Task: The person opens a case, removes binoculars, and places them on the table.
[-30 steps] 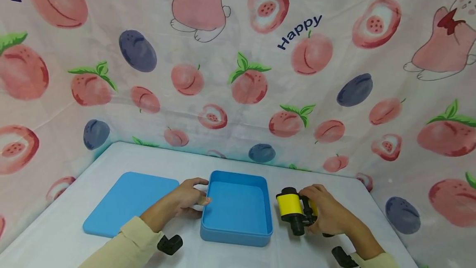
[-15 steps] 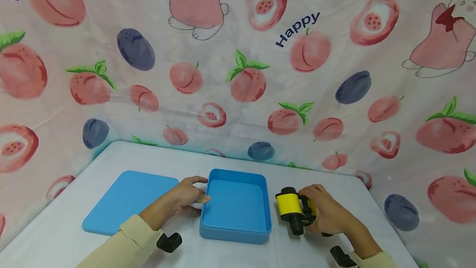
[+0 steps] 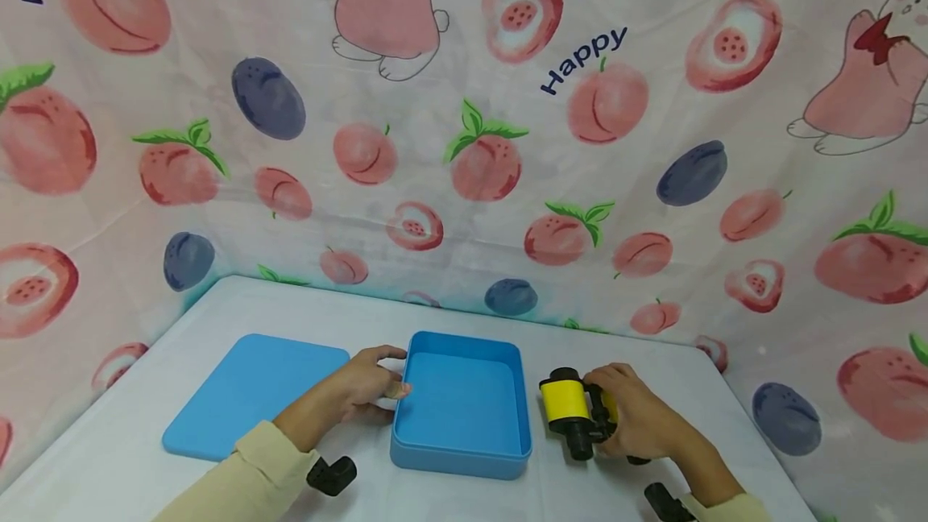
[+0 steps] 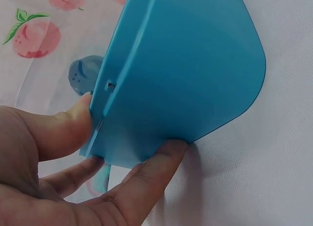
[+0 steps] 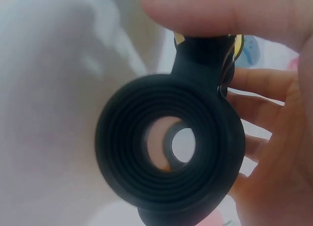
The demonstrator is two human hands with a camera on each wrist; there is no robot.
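A shallow blue box (image 3: pixel 464 401) without a lid on top sits mid-table. My left hand (image 3: pixel 366 385) is at its left wall, the thumb (image 4: pixel 73 130) over the rim and the fingers (image 4: pixel 156 172) against the outer side. To the right of the box, my right hand (image 3: pixel 634 413) grips a pair of yellow and black binoculars (image 3: pixel 565 401). The right wrist view looks straight into one black eyepiece (image 5: pixel 168 143), with the thumb above it and the fingers behind the barrel. The hand covers the farther barrel in the head view.
A flat blue lid (image 3: pixel 254 393) lies left of the box, partly behind the left forearm. The white table (image 3: pixel 464 316) ends at a fruit-and-rabbit printed curtain (image 3: pixel 435 143) at the back and sides. Black wrist cameras (image 3: pixel 332 475) hang below both wrists.
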